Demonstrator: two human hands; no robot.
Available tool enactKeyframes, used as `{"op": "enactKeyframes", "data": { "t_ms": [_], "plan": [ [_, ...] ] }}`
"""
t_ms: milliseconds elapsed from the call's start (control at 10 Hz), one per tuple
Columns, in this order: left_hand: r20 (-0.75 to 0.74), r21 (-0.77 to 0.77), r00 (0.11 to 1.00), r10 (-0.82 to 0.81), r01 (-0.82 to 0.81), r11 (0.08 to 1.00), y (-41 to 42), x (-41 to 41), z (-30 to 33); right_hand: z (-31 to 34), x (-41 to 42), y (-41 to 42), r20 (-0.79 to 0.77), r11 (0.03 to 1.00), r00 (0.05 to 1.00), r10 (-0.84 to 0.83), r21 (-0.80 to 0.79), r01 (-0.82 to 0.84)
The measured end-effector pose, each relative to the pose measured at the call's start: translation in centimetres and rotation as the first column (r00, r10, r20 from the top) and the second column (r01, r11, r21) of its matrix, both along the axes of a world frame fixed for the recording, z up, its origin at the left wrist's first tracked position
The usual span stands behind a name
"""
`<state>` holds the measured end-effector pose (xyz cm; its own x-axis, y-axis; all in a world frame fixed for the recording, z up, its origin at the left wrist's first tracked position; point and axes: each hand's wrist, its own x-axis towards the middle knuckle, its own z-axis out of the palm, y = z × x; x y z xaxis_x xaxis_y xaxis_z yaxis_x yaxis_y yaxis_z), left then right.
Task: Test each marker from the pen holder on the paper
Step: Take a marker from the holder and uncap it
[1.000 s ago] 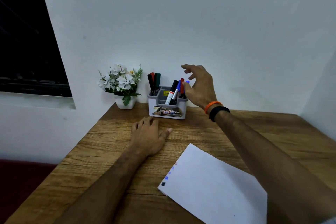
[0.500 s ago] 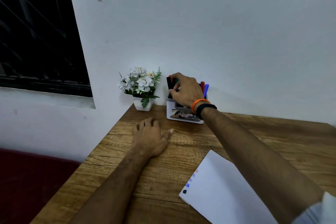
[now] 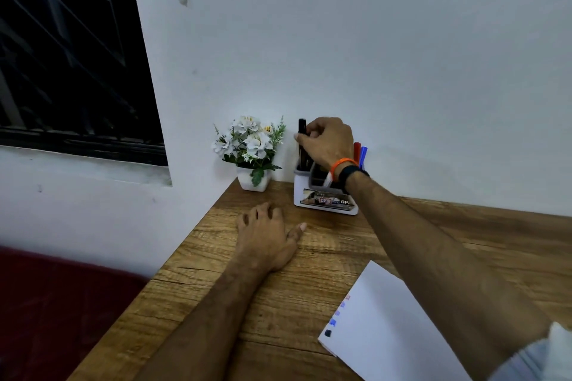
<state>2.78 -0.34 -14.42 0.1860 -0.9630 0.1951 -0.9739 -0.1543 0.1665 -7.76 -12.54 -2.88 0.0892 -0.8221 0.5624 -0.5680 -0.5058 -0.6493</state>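
Note:
A white and grey pen holder (image 3: 325,202) stands at the back of the wooden desk against the wall. My right hand (image 3: 328,142) reaches over it and pinches a black marker (image 3: 302,130) that sticks up from its left compartment. A red marker (image 3: 357,150) and a blue marker (image 3: 363,155) poke out behind my wrist. My left hand (image 3: 266,235) rests palm down on the desk in front of the holder, holding nothing. The white paper (image 3: 387,331) lies at the lower right, with small colour marks along its left edge.
A small white pot of white flowers (image 3: 252,151) stands just left of the pen holder. The desk's left edge (image 3: 173,260) runs along the white wall, with a dark red surface below. A dark window is at the upper left.
My right hand moved from the holder's right side to its left compartment and took hold of the black marker, which now stands higher. My left hand stayed put.

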Motion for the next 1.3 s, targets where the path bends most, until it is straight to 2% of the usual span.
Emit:
{"op": "enactKeyframes", "data": {
  "t_ms": [100,200,300,400,500,600,700,800,900,1000,1100,1200,1300],
  "plan": [
    [-0.001,0.014,1.0,0.003,-0.003,1.0,0.1,-0.1,0.1,2.1,-1.5,1.6,0.183,0.998,0.982,0.04,-0.06,-0.03],
    [-0.041,0.016,0.999,0.009,-0.009,1.0,0.2,-0.1,0.5,3.3,-3.4,3.5,0.292,0.993,0.949,0.115,-0.053,-0.104],
    [-0.158,-0.124,0.985,-0.063,0.044,0.991,0.7,-0.9,1.8,2.9,-6.0,6.0,0.345,0.974,0.917,0.2,0.033,-0.225],
    [-0.497,-0.343,0.825,-0.268,0.097,0.934,2.0,-2.6,3.8,0.8,-8.9,8.7,0.338,0.948,0.908,0.247,0.108,-0.299],
    [-0.725,-0.468,0.51,-0.463,0.129,0.874,3.3,-4.1,5.2,-1.8,-11.3,11.1,0.297,0.938,0.916,0.271,0.131,-0.32],
    [-0.755,-0.536,0.328,-0.568,0.192,0.822,4.5,-5.7,5.9,-3.9,-12.9,12.9,0.213,0.933,0.934,0.286,0.161,-0.322],
    [-0.757,-0.551,0.272,-0.594,0.223,0.804,5.1,-6.8,6.2,-5.3,-14.0,14.3,0.113,0.924,0.936,0.335,0.156,-0.349],
    [-0.745,-0.534,0.304,-0.594,0.261,0.804,5.1,-6.9,5.7,-5.8,-14.7,15.1,0.049,0.916,0.933,0.357,0.175,-0.36],
    [-0.747,-0.513,0.358,-0.56,0.226,0.828,4.9,-6.6,5.5,-6.0,-15.4,15.3,0.021,0.883,0.922,0.388,0.278,-0.378],
    [-0.763,-0.492,0.38,-0.523,0.184,0.851,4.7,-5.6,5.5,-5.9,-16.3,15.4,0.056,0.856,0.915,0.401,0.333,-0.395],
    [-0.779,-0.44,0.4,-0.482,0.199,0.876,4.6,-4.8,5.4,-5.6,-17.2,15.2,0.18,0.843,0.909,0.375,0.341,-0.416],
    [-0.781,-0.35,0.425,-0.458,0.309,0.884,4.6,-4.6,5.2,-5.6,-17.7,15.1,0.339,0.823,0.863,0.375,0.306,-0.478],
    [-0.719,-0.303,0.481,-0.501,0.431,0.85,5.0,-5.2,5.3,-6.1,-17.5,15.3,0.414,0.814,0.842,0.346,0.314,-0.489]
  ]
}}
